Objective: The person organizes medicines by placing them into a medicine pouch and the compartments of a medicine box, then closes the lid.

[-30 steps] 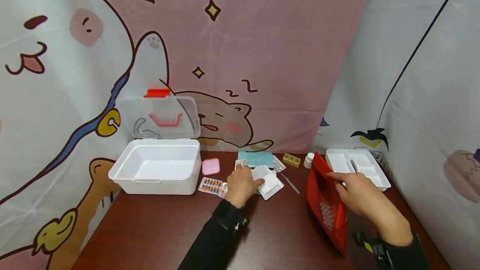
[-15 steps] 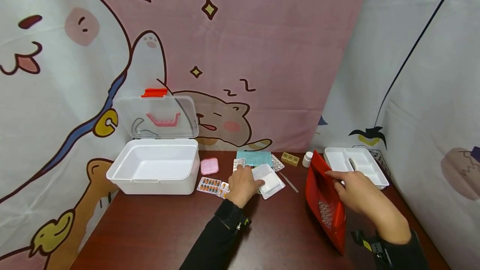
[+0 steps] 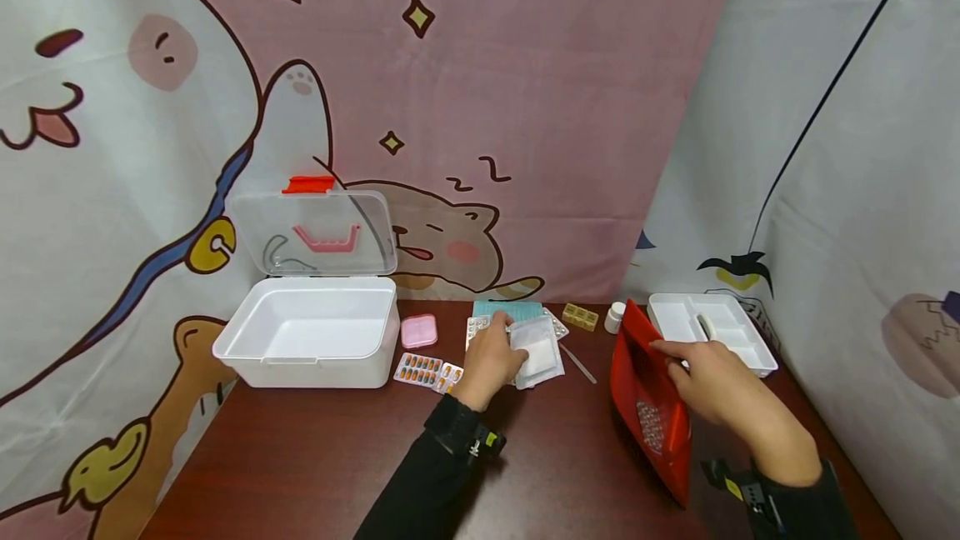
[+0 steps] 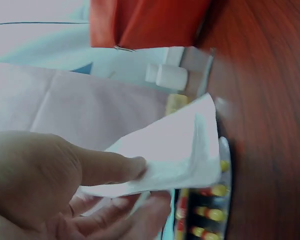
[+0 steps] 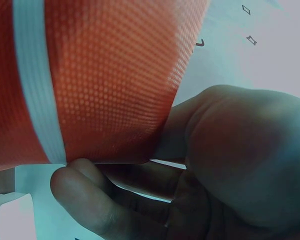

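Note:
My left hand (image 3: 491,363) pinches a flat white gauze packet (image 3: 538,352), thumb on top and fingers beneath in the left wrist view. Under and behind it lie a light-blue packet (image 3: 491,307) and blister packs; one blister of red-and-yellow capsules (image 4: 217,216) shows below the packet. My right hand (image 3: 722,394) grips the rim of a red pouch (image 3: 678,461), which stands with its mouth spread. Beside my left hand lies a blister pack of orange-and-green capsules (image 3: 418,371).
An open white box (image 3: 315,373) with a clear raised lid stands at left, beside a pink case (image 3: 419,331). Further right are a yellow pill box (image 3: 581,317), a white bottle (image 3: 614,318), a thin stick (image 3: 578,363) and a white divided tray (image 3: 738,327).
My left hand has shifted slightly away from me and turned, tilting the gauze packet up off the pile. The right hand and red pouch have stayed put.

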### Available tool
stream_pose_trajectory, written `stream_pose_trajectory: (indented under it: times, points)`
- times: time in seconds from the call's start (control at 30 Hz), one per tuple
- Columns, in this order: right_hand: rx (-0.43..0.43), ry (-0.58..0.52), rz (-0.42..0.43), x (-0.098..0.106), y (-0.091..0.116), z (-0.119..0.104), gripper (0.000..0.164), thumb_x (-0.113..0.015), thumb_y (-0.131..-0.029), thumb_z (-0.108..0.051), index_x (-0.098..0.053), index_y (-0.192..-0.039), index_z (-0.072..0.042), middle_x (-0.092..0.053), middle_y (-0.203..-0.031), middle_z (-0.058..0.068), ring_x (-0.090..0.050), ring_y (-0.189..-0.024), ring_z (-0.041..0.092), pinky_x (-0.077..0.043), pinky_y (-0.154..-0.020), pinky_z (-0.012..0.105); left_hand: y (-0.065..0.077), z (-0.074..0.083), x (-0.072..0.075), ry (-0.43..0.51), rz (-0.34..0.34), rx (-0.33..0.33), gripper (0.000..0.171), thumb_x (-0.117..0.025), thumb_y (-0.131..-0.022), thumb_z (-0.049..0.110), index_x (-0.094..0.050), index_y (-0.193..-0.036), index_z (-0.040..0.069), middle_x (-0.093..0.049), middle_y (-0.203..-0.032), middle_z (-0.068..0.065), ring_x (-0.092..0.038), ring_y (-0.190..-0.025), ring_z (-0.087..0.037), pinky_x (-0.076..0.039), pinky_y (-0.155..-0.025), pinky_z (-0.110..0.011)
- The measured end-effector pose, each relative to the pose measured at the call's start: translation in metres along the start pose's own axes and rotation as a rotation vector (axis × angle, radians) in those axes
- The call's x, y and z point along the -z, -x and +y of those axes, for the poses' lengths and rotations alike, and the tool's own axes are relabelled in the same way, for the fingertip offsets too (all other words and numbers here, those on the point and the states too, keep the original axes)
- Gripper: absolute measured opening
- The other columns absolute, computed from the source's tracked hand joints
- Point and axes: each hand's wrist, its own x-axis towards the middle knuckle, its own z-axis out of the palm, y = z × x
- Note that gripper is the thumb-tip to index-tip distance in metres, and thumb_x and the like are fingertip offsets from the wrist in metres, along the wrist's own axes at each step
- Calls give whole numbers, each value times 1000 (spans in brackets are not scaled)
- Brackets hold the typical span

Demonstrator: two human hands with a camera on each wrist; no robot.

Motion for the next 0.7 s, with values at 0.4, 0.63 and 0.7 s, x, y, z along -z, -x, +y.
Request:
stream_pose_trajectory:
  times: [0.4,0.63,0.7]
  points:
    - [21,18,23,-1,0,-2,43,-59,-105,-10,-68,-147,-1,-60,-80,5,-49,-58,16,-43,-53,30,3,42,27,344,-7,-46,42,-88,-94,21,-76,-132,11,-80,-102,-7,-71,-73,-5,-57,-67,-25]
    - [44,47,56,-3,1,-1,42,-58,-104,-9,-70,-144,-2,-59,-79,3,-47,-62,18,-40,-57,31,18,74,28,558,-114,-79,36,-87,-95,16,-77,-128,6,-80,-102,-8,-74,-74,-8,-61,-62,-24]
    - [43,51,55,-3,1,-2,42,-59,-104,-9,-70,-144,-1,-58,-77,3,-47,-63,18,-40,-58,31,22,81,23,571,-151,-81,31,-87,-95,16,-79,-123,7,-78,-98,-3,-74,-72,-7,-60,-61,-24]
